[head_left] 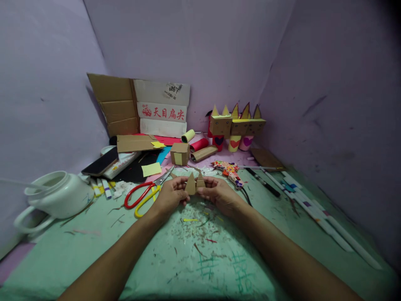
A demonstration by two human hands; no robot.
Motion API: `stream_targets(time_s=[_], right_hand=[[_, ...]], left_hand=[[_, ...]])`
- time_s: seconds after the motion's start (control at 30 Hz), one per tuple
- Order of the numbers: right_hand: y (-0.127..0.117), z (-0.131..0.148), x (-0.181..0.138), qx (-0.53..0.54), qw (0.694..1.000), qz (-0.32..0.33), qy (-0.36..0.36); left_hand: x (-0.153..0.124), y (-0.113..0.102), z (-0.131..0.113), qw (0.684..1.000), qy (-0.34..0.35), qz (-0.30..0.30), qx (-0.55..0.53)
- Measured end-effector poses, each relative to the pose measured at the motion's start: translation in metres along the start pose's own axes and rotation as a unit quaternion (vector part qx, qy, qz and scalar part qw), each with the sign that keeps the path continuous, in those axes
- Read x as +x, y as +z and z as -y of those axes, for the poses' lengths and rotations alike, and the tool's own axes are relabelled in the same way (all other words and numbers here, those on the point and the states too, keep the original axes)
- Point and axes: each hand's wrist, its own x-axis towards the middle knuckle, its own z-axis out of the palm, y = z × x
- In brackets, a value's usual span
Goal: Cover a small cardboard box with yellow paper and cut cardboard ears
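Just above the table's middle, my left hand (172, 195) pinches a small pointed cardboard piece (190, 185), plain brown in front. A second pointed cardboard piece (200, 181), with ridged lines across it, is pinched in my right hand (218, 193). The two pieces stand upright side by side, tips up. Close by on the left lie scissors (139, 196) with one red and one yellow handle. Beyond my hands sits a small cardboard box (180, 154) with a pale yellow patch. A patterned glue gun (228, 170) rests behind my right hand.
Several cardboard figures (221, 125) with pointed ears stand at the back right. A white pot (59, 196) is at the left. Folded cardboard (163, 108) leans on the back wall. Long white strips (316, 213) and a black pen (263, 182) lie right; scraps (194, 230) litter the front.
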Motion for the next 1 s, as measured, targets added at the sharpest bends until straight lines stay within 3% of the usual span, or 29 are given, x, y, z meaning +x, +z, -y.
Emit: stream_targets(time_s=[0.17,0.3,0.37,0.5,0.7,0.93,1.0], right_hand=[[0.002,-0.002,-0.001,-0.003,0.998,-0.057,-0.013],[0.007,-0.002,-0.004,-0.011,0.999,-0.030,-0.028],[0.007,-0.003,-0.004,-0.016,0.999,-0.009,-0.039],[0.006,-0.003,-0.003,-0.008,0.999,-0.014,-0.044],[0.005,-0.004,-0.002,0.025,0.999,0.015,-0.014],[0.003,-0.006,-0.003,-0.014,0.999,0.021,-0.032],[0.004,-0.004,-0.003,-0.011,0.999,0.034,-0.038]], left_hand=[[0.000,0.001,0.004,0.997,0.023,-0.065,0.044],[-0.004,0.004,0.009,0.984,0.057,-0.131,0.106],[-0.007,0.006,0.009,0.978,0.094,-0.124,0.138],[-0.008,0.007,0.011,0.966,0.171,-0.054,0.184],[0.001,0.003,0.020,0.966,0.156,-0.086,0.185],[-0.007,0.006,0.011,0.966,0.141,-0.062,0.206],[-0.006,0.005,0.010,0.976,0.116,-0.075,0.167]])
